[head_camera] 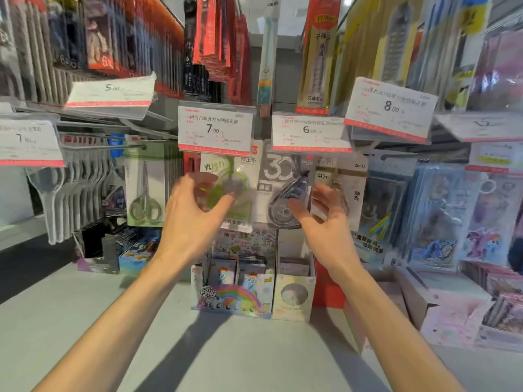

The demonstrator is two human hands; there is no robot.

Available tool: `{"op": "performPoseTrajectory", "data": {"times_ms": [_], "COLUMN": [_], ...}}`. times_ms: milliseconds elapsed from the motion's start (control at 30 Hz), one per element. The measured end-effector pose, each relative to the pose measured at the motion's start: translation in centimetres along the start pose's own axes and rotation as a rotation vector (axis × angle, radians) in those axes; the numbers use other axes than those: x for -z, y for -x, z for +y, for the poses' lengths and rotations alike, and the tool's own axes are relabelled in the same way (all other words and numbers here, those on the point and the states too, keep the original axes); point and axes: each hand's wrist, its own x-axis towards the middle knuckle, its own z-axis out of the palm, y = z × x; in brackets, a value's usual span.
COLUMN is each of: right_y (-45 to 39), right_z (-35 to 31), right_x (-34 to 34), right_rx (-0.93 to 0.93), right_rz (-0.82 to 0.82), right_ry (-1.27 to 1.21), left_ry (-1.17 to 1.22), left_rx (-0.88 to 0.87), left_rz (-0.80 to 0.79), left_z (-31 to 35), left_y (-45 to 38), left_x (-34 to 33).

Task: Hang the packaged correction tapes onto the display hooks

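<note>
Scissors pack [145,188] hangs far left. My left hand [195,213], fingers spread and loosely curved, grip holding nothing, sits in front of the green tape pack [226,185] under the 7.90 tag [215,128]. My right hand [325,219], likewise spread and empty, is just beside the grey tape pack [285,199] hanging under the 6.00 tag [310,131].

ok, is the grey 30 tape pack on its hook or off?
On: the grey pack hangs below the 6.00 tag. The hook itself is hidden. Both hands are open and hold nothing.
</note>
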Motion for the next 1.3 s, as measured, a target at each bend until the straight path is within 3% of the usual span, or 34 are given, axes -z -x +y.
{"op": "performPoseTrajectory", "data": {"times_ms": [100,267,400,867,1300], "right_y": [-0.7,-1.3,-1.2,0.0,2.7], "right_z": [0.3,1.0,0.8,0.4,-0.7], "right_x": [-0.9,-0.6,0.9,0.2,2.8], "right_rx": [-0.079,-0.102,-0.053,-0.166,-0.13], "right_rz": [-0.044,-0.053,0.002,0.038,0.094], "right_ry": [-0.007,0.04,0.038,0.097,-0.068], "left_ry": [-0.068,0.07,0.085,0.169,0.161], "left_rx": [0.058,0.13,0.127,0.1,0.132], "left_rz": [0.015,-0.139,-0.134,-0.116,-0.064], "left_z": [-1.8,-3.1,-3.5,-3.7,-4.0], "left_y": [-0.9,-1.7,-1.8,-1.5,-0.1], "left_x": [-0.2,-0.8,-1.1,-1.4,0.5]}}
